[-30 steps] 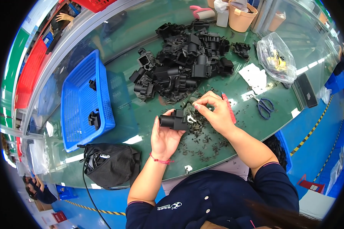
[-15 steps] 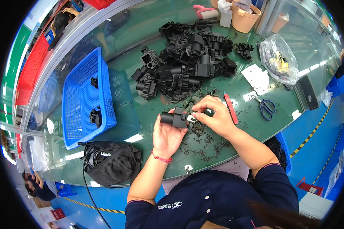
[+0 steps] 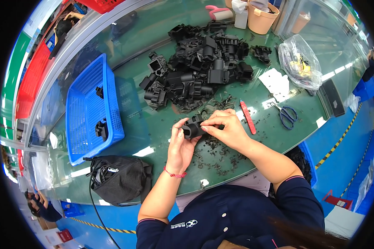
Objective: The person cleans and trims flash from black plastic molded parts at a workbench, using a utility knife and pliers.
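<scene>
A black moulded plastic part [image 3: 191, 129] with a round tubular end rests in my left hand [image 3: 181, 145], whose fingers and thumb curl around it. Its open round end is tilted toward me. My right hand [image 3: 229, 129] is closed, thumb and fingertips pinched together at the part's right edge. Whether a small scrap sits between those fingertips is hidden. Small black scraps [image 3: 220, 159] lie scattered on the green tabletop [image 3: 162, 143] below my hands. Beyond them is a big heap of similar black parts [image 3: 203, 74].
A blue basket [image 3: 114, 99] at left holds a few black parts. A black mesh bag [image 3: 122, 178] sits at the near left edge. To the right lie a red-handled tool [image 3: 248, 118], blue-handled scissors [image 3: 287, 116] and a clear plastic bag [image 3: 300, 64]. Tan bucket [image 3: 262, 18] stands behind.
The black part has been turned in my left hand, so its round end now faces nearer me. My right hand has shifted slightly left, its fingertips now against the part.
</scene>
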The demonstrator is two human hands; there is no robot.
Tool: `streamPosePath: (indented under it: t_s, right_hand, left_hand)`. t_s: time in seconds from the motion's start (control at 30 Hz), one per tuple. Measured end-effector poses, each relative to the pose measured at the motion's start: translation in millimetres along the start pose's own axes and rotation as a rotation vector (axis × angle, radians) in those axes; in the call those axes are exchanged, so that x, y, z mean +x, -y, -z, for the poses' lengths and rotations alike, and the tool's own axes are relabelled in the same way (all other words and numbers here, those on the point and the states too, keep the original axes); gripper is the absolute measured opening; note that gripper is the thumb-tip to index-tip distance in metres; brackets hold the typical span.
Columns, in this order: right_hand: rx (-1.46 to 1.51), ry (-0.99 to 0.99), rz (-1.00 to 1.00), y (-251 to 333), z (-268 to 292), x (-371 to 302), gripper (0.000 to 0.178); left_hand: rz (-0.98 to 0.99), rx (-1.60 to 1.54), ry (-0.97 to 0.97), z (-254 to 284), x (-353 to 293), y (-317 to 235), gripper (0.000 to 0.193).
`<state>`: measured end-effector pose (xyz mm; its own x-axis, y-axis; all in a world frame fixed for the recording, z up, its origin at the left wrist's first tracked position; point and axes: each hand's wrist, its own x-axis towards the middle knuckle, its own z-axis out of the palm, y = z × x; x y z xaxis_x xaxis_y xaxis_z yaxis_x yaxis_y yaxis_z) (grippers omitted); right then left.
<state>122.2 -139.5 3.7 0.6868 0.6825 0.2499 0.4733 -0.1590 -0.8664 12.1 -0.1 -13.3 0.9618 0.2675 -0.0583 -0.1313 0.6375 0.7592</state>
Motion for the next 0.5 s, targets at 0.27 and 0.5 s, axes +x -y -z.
streamPosePath:
  t_s: [0.27, 0.5]
  right_hand:
    - [-0.006, -0.004, -0.021, -1.8, 2.6, 0.1, 0.010]
    - [-0.006, -0.001, -0.018, -4.4, 2.0, -0.3, 0.008]
  left_hand:
    - [-0.203, 0.340, 0.031, 7.3, 0.7, 6.7, 0.050]
    - [-0.307, 0.540, 0.054, 2.6, -0.7, 9.4, 0.054]
